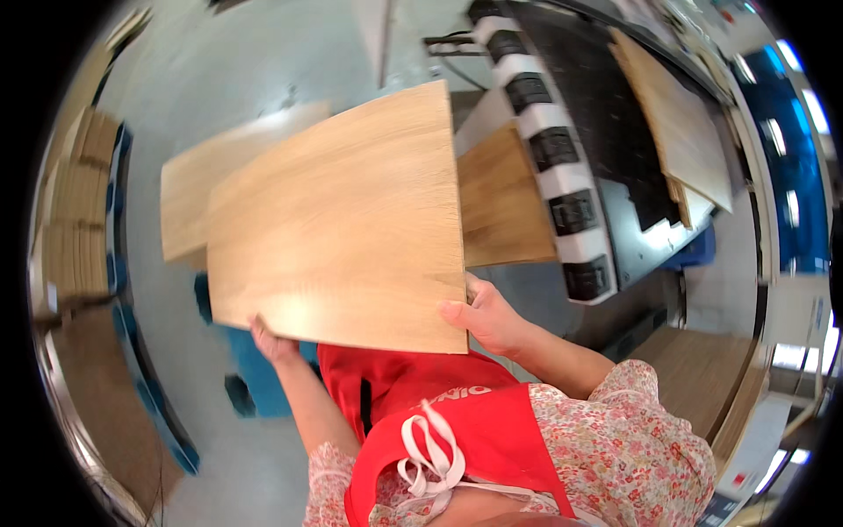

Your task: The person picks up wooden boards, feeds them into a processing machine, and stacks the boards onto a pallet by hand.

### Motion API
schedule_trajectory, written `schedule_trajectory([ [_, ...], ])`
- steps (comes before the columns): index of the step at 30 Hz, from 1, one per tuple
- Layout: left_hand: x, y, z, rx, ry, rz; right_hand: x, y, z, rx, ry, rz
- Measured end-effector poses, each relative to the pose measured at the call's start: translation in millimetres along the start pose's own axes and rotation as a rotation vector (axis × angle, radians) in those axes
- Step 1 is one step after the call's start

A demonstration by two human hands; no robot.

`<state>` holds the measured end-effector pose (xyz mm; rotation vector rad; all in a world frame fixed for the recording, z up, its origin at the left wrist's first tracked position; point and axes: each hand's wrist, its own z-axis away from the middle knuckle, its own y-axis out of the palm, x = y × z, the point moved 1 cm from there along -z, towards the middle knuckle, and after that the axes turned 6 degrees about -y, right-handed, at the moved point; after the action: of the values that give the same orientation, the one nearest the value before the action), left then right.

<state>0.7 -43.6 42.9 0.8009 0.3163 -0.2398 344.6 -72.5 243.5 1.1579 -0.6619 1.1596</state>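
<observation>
A wide, light-coloured wooden panel (342, 220) is held up in front of me, tilted, with visible grain. My left hand (274, 341) grips its near edge toward the left corner, fingers hidden underneath. At the right edge near the front corner, my right hand (487, 314) clasps it with the thumb on top. Beyond it, on the left, another pale wooden panel (189, 193) shows partly behind the held one. A browner wooden sheet (505, 206) lies lower, between the held panel and the striped table edge.
To the right stands a black-topped table (597, 114) edged in black and white stripes, bearing wooden boards (680, 132). A blue pallet (259, 369) sits on the floor below the panel. Stacked boards (79, 211) line the far left; more boards (689, 369) lie at lower right.
</observation>
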Motion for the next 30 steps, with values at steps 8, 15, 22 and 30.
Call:
schedule_trajectory([
  [8,-33,101,80,0.163,0.314,-0.220,125,-85,107,-0.100,-0.120,-0.049],
  [15,19,200,139,0.518,0.149,-0.392,151,-224,189,-0.366,-0.410,-0.119],
  [22,186,295,193,0.687,-0.236,-0.341,145,-327,211,-0.542,-1.093,-0.884],
  [30,331,351,272,1.042,-0.733,-0.974,163,-231,173,-0.850,-1.121,0.861],
])
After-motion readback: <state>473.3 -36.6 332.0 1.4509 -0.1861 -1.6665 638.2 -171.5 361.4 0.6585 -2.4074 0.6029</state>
